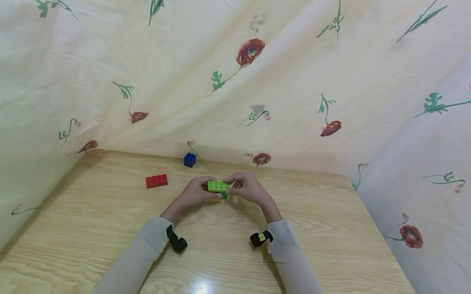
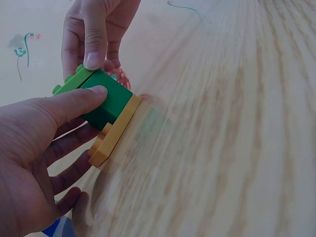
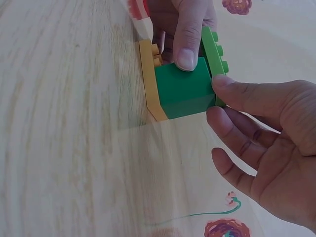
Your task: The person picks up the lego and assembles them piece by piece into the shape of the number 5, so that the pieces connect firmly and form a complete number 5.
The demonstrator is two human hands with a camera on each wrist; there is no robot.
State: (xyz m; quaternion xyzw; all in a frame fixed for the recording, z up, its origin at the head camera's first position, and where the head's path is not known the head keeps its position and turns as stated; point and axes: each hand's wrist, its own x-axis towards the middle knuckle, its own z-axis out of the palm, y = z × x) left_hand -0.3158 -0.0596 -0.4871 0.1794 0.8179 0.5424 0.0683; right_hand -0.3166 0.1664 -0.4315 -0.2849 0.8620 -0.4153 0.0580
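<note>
A small stack of toy building bricks lies between my two hands near the table's far side. At its bottom is a thin orange brick [image 3: 148, 81], with a few of its studs showing. On that stands a taller dark green brick [image 3: 185, 91], and a thin light green studded brick [image 1: 218, 186] lies on top. My left hand [image 1: 194, 192] grips the dark green brick, thumb on its near side. With thumb and fingertips, my right hand [image 1: 251, 190] pinches the light green brick at its right end. Whether the top brick is fully seated I cannot tell.
A red brick [image 1: 156, 181] lies on the wooden table [image 1: 214, 252] to the left of my hands. Further back, by the table's rear edge, sits a blue brick [image 1: 189, 160]. Flowered cloth [image 1: 191, 73] hangs behind the table and along both sides.
</note>
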